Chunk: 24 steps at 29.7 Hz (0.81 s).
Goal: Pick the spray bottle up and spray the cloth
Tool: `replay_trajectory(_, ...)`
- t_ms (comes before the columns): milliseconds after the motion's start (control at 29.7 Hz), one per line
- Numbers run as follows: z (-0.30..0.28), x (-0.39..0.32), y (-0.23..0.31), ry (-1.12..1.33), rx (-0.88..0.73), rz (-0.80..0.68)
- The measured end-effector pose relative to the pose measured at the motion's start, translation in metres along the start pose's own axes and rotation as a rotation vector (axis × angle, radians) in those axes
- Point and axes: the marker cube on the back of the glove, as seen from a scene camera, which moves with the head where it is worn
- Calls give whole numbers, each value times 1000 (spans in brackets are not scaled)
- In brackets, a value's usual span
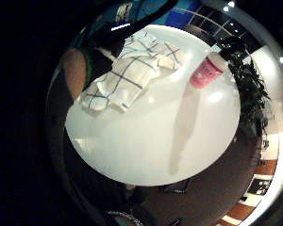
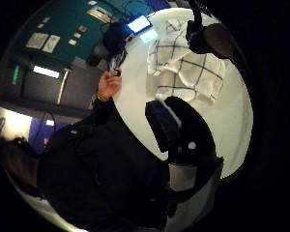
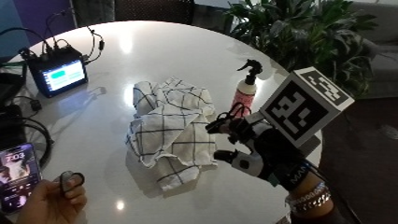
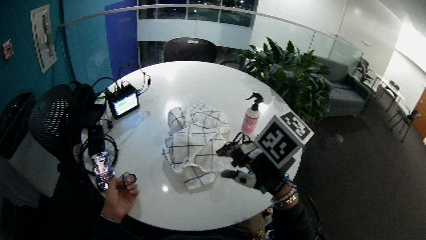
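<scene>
Grip [image 3: 245, 144] hovers relaxed near spray bottle [image 3: 245, 92].

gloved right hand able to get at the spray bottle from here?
Probably yes. The right hand hovers empty beside the cloth; the spray bottle stands upright just beyond it near the table edge, with nothing between them.

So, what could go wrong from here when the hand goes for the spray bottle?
1. The spray bottle stands upright, tall and narrow, near the table's edge; a sideways bump from the gloved right hand might tip it over or off.
2. The cloth lies crumpled beside the hand, so the fingers could drag it while reaching.
3. The small screen shares the table; stray mist might reach it.
</scene>
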Motion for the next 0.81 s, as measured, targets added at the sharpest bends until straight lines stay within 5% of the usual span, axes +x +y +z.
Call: replay_trajectory(808, -42, 132, -87, 35, 402, 445)
